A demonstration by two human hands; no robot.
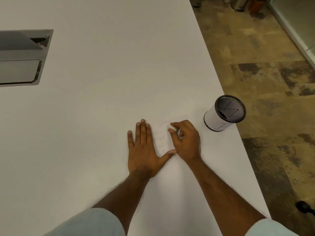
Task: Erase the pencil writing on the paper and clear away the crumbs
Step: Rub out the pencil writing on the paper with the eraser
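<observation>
Early in the task, we pin the paper (pixel 163 138) flat with the left hand (pixel 143 150), fingers straight and thumb splayed; the right hand (pixel 185 140) pinches a white eraser (pixel 171 128) at the top line. Faint pencil writing (pixel 161 138) remains below; crumbs are not discernible.

Premises: office or meeting room. Grounds as observed:

- A large white table (pixel 102 116) with a grey metal hatch (pixel 22 57) set flush into its top, of the kind that houses power and cable points.
- A black mesh pen cup (pixel 225 113) near the table's right edge, wrapped in a white label.
- A sheet of paper (pixel 163 138) bearing faint pencil marks.
- Mottled brown commercial carpet (pixel 264 57).
- Metal bins (pixel 238 4) against the far wall, partly out of view.
- A pale framed partition (pixel 293 23) along the right.
</observation>
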